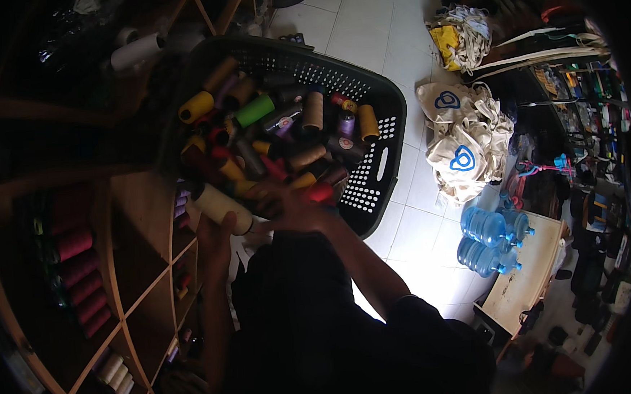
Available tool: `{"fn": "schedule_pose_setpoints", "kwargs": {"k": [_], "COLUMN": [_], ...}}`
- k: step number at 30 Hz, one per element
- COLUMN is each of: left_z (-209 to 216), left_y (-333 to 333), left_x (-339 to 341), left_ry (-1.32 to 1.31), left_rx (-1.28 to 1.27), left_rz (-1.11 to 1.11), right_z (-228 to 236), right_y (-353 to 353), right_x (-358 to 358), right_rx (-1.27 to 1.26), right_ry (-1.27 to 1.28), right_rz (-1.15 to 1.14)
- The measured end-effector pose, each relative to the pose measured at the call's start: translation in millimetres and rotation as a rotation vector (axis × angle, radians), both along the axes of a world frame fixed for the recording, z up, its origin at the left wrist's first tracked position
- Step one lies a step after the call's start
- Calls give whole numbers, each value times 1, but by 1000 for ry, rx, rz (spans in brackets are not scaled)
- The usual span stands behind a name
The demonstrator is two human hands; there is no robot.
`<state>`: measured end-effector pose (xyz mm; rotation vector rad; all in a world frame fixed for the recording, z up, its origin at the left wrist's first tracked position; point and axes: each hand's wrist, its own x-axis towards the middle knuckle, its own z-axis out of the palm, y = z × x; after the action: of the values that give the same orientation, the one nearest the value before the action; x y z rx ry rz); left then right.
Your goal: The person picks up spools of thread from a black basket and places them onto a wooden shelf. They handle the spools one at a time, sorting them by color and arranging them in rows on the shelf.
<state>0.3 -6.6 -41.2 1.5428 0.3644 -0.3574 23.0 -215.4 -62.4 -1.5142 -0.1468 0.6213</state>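
Note:
A cream thread spool (pixel 224 208) is in my left hand (pixel 215 235), tilted over the near left edge of a black plastic basket (pixel 386 113). My left fingers are closed around its lower end. My right hand (pixel 291 209) reaches across the basket's near side, its fingers stretched toward the cream spool, apparently holding nothing. Right beside its wrist lies a red spool (pixel 320 191). Loose thread spools in many colours fill the basket, among them a green spool (pixel 254 111), a tan spool (pixel 313 112) and a yellow spool (pixel 368 123). Shadow hides part of my left fingers.
Wooden cubby shelves (pixel 118 281) on the left hold magenta spools (pixel 82 273) and cream spools (pixel 115 375). To the right, cloth bags (pixel 464 141) lie piled on the tiled floor (pixel 404 224). Blue water jugs (pixel 485 226) stand by a wooden table (pixel 526 274).

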Motion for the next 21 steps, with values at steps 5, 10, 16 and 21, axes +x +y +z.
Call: {"fn": "schedule_pose_setpoints", "kwargs": {"k": [5,10,16,21], "left_z": [-7,-1,6,3], "left_y": [36,54,47,26], "left_x": [-21,-22,-18,-1], "left_ry": [-19,10,14,27], "left_rx": [30,52,160,155], "left_rz": [136,141,97,-45], "right_z": [-83,-123,-94,-96], "right_y": [-76,-89,-102,-105], "right_x": [33,50,56,62], "right_rx": [-829,-1231,-674,-405], "right_ry": [-534,-408,-292,-97], "right_rz": [-271,32,-84,-550]}}
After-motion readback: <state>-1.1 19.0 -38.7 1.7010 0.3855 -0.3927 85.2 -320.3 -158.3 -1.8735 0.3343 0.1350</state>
